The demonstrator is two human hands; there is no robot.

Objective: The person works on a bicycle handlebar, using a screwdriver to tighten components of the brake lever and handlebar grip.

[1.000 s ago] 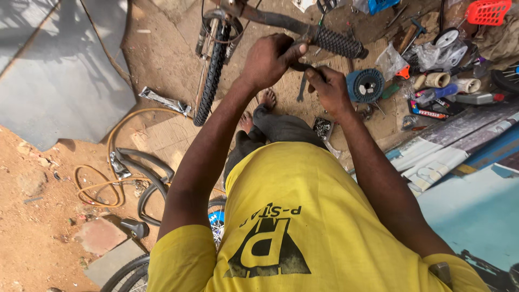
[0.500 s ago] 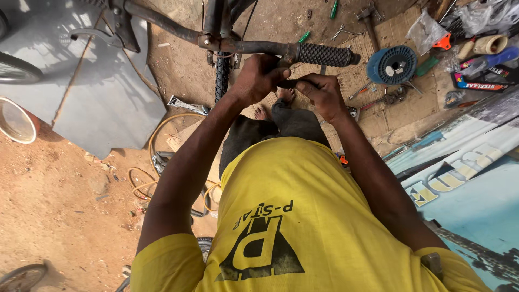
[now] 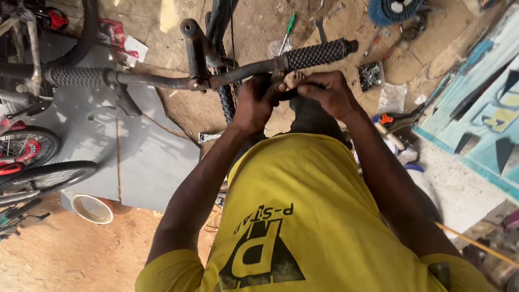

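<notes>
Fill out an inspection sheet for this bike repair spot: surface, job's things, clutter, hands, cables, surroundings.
Surface: bare sandy ground with a grey metal sheet lying on it.
Job's things: dark metal bicycle handlebar with a black knobbly rubber grip on the end near the hands; a small part is pinched just below that grip, too hidden to identify.
Clutter: green-handled screwdriver, blue spool, white round bowl, red-handled tool.
Hands: left hand and right hand meet under the bar, both closed on the small part.
Cables: thin black cable running down by the front tyre.
Surroundings: other bicycle wheels at the left, turquoise painted board at the right.
</notes>
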